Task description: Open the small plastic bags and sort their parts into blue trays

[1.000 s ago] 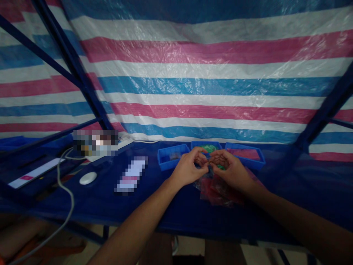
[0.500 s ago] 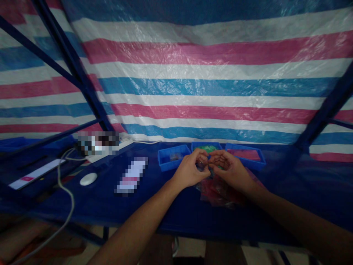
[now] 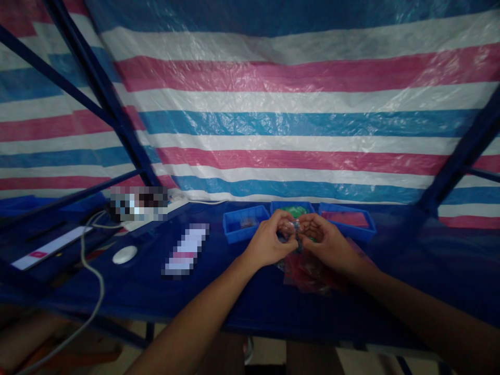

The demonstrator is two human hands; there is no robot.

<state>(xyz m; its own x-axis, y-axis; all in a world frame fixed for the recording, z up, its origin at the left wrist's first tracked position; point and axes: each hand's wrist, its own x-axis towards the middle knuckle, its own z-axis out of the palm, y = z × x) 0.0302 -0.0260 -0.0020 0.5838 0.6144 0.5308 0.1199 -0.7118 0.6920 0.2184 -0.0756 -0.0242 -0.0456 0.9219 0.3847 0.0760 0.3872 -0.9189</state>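
Lying far left: a white puck-shaped device (image 3: pixel 125 253) and a grey cable (image 3: pixel 86 260) are sitting on the dark blue table (image 3: pixel 219 297).
Left tray (image 3: pixel 237 233): sitting just left of the hands; contents too dim to tell.
Left hand (image 3: pixel 269 244): fingers are curling in, thumb and fingertips (image 3: pixel 288 235) closing on the small piece from its left side.
Small piece (image 3: pixel 296 229): hanging in the air between both hands, above the table and in front of the middle tray (image 3: pixel 281 204); too small to identify.
Right hand (image 3: pixel 328 242): fingers are bunching together, pinching the same piece from the right.
Red bags (image 3: pixel 312 275): thin crinkled plastic, lying flat under the hands.
Right tray (image 3: pixel 364 229): holding something reddish.
Handling: the piece is looking very light and rigid, probably slick and easy to drop; judging a fingertip pinch at each end as the only workable hold.
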